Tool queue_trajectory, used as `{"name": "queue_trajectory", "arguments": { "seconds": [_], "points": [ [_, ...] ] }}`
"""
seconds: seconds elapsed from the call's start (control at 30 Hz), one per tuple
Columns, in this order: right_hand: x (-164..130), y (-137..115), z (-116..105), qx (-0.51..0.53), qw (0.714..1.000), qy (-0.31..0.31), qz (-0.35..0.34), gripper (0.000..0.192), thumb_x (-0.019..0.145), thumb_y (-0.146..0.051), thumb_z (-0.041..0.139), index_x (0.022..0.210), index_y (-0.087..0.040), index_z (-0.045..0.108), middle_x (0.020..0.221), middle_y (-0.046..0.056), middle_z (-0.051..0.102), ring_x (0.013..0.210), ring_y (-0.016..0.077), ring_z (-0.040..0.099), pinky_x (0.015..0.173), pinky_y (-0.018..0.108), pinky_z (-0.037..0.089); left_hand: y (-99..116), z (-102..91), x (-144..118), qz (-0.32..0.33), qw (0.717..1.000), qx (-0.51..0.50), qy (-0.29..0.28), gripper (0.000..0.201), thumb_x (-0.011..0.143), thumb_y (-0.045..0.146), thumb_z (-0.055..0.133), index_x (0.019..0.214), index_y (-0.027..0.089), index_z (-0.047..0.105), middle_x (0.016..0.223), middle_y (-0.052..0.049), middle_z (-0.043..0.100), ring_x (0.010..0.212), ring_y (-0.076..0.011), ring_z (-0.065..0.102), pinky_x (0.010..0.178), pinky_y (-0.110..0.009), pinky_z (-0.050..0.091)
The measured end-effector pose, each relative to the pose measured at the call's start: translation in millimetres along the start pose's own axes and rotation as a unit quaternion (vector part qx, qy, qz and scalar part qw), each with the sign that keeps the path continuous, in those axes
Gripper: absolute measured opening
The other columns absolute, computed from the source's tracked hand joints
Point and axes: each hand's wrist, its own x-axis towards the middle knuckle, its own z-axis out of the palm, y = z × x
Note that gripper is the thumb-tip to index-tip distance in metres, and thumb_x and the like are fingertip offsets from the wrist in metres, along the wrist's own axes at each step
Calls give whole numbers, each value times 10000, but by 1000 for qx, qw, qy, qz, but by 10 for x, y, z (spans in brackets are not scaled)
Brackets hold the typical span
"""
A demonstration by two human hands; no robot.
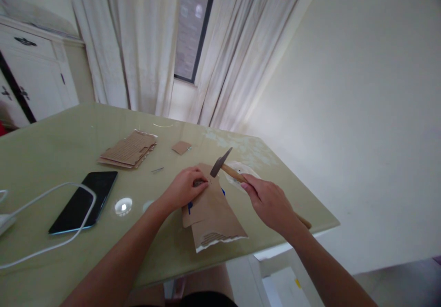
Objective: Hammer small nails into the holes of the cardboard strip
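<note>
My right hand [270,203] is closed around the wooden handle of a hammer [230,167], gripping it near the middle, so the end of the handle comes out behind my wrist over the edge of the table [51,141]. The dark metal head of the hammer is tilted up and stands just above the far end of a piece of brown cardboard [212,210]. My left hand [184,188] lies on the same far end of the cardboard, with the fingers bent and pressed together at a small point near the hammer head; what they pinch there is too small for me to tell. The cardboard lies flat near the front edge of the table, between my two hands, and its near edge is torn. Something blue shows a little from under it.

Farther away on the table there is a stack of cardboard pieces [129,150] and one small cardboard square [181,147]. At my left side a black phone [84,201] lies flat, with a white cable [44,194] curving over it.
</note>
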Motion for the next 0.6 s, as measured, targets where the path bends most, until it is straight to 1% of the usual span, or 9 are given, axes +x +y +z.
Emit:
{"name": "queue_trajectory", "arguments": {
  "seconds": [0.1,0.13,0.2,0.27,0.33,0.5,0.53,0.6],
  "points": [
    [16,-7,-34,12,999,34,15,319,1141,-363,464,1289,-256,726,1095,112,832,931,306,778,758,351,474,7,7,-10,-1,1000,10,3,119,916,302,765,946,215,839,1044,-88,784,1011,-269,729,956,-386,542],
    [10,-20,-8,14,999,33,17,319,1144,-361,460,1286,-253,724,1085,114,832,928,303,778,759,349,477,12,8,-15,-1,1000,12,3,165,892,338,805,994,213,840,1084,-94,784,1037,-281,728,979,-399,541],
    [-18,-52,88,9,1000,5,12,307,1143,-346,465,1259,-248,732,1077,114,833,927,294,781,767,343,485,23,8,-24,0,1000,18,0,340,837,420,875,1100,208,831,1168,-107,774,1088,-302,721,1012,-418,541],
    [-51,-74,195,3,999,-35,1,293,1138,-322,478,1235,-246,743,1071,108,837,925,284,784,774,336,496,34,5,-29,0,1000,25,-4,451,795,465,913,1150,205,817,1209,-112,760,1116,-313,715,1027,-424,543],
    [-69,-75,253,1,999,-46,-2,303,1139,-325,471,1243,-249,745,1081,106,838,926,283,786,778,339,508,42,1,-30,0,1000,30,-6,474,778,476,928,1153,211,812,1221,-107,749,1131,-317,711,1039,-426,542],
    [-48,-54,204,9,1000,15,25,357,1146,-366,425,1294,-240,725,1152,136,825,965,314,786,781,368,522,58,-14,-29,-6,999,33,-9,515,806,480,909,1219,198,788,1249,-112,730,1169,-325,698,1076,-440,528],
    [-50,-58,203,11,1000,15,23,359,1145,-363,420,1293,-238,723,1146,139,824,955,313,785,774,368,521,62,-19,-30,-7,999,36,-9,512,807,475,909,1216,193,784,1247,-115,728,1167,-326,698,1072,-439,530],
    [-68,-70,231,12,1000,-7,9,349,1141,-352,423,1275,-242,727,1096,131,829,913,304,781,752,362,516,70,-23,-37,-9,999,41,-10,484,805,461,912,1183,188,783,1236,-119,729,1154,-327,698,1054,-441,537]
  ]
}}
